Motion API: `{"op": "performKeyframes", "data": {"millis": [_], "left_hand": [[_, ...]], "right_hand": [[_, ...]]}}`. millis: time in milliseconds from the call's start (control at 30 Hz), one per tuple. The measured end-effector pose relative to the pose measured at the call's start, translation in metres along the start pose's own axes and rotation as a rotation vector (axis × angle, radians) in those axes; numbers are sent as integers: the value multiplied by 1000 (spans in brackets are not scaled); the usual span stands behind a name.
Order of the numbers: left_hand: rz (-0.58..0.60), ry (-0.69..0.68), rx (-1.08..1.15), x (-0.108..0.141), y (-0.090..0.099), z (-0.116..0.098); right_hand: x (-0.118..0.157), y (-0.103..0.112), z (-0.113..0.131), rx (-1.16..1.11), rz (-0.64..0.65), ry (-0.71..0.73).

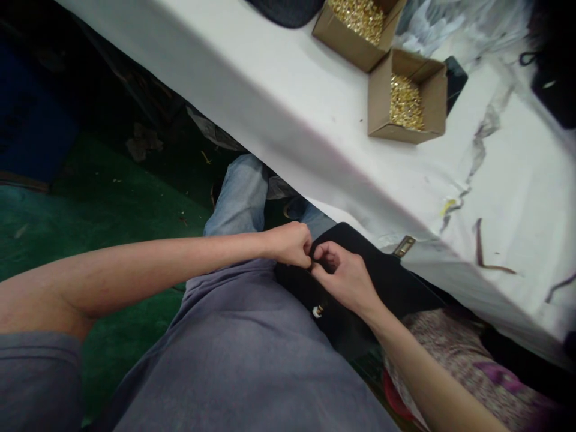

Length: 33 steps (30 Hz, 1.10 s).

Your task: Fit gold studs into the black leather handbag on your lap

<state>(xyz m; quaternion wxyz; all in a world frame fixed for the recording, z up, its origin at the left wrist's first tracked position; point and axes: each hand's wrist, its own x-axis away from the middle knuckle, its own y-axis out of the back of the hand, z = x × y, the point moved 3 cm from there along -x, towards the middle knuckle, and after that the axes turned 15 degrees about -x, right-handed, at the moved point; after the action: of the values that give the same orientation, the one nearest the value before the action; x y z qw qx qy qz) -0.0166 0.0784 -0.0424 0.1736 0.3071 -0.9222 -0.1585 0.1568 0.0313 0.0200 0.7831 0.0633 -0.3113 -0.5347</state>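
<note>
Head view, left hand: the left hand sits closed in a loose fist above the lap, fingertips pinched down at the edge of the black piece; whatever tiny part sits between the fingertips is too small to make out.
Head view, right hand: the right hand curls in from the other side, thumb and forefinger pinched, meeting the left hand's fingertips so the two hands touch right at the black piece's near edge.
Head view, black piece: it lies flat and dark across the person's lap, just below the table's edge, partly covered by the right hand; a small brass clasp shows at its far corner, and a small white and dark bit sits at its lower edge.
Head view, table: a white-covered table runs diagonally across the top, its cloth streaked with dark marks on the right.
Head view, boxes: two open cardboard boxes stand on it, well apart from the hands, the nearer box and the farther box, both holding small gold-coloured pieces.
Head view, lap: grey trousers fill the foreground; a patterned fabric lies to the right beneath the forearm.
Head view, floor: a green floor spreads at left, and a leg in blue jeans shows under the table.
</note>
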Motion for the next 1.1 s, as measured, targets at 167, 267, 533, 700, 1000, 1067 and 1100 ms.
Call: {"op": "performKeyframes", "data": {"millis": [167,267,533,700,1000,1067,1100], "left_hand": [[-21,-1,-40,4,4,-4],[5,8,-80,6,7,-9],[22,74,-374,6,10,-18],[33,155,-411,10,4,-24],[6,194,-331,26,-9,-30],[2,197,-331,28,-8,-31],[1,203,-332,28,-7,-31]], "right_hand": [[0,2,1,-9,33,-15],[1,1,0,-24,34,-29],[-3,-4,-1,8,2,3],[1,-4,0,29,6,19],[14,-8,9,142,-127,-30],[15,-9,9,147,-142,-29],[15,-9,8,133,-145,-29]]}}
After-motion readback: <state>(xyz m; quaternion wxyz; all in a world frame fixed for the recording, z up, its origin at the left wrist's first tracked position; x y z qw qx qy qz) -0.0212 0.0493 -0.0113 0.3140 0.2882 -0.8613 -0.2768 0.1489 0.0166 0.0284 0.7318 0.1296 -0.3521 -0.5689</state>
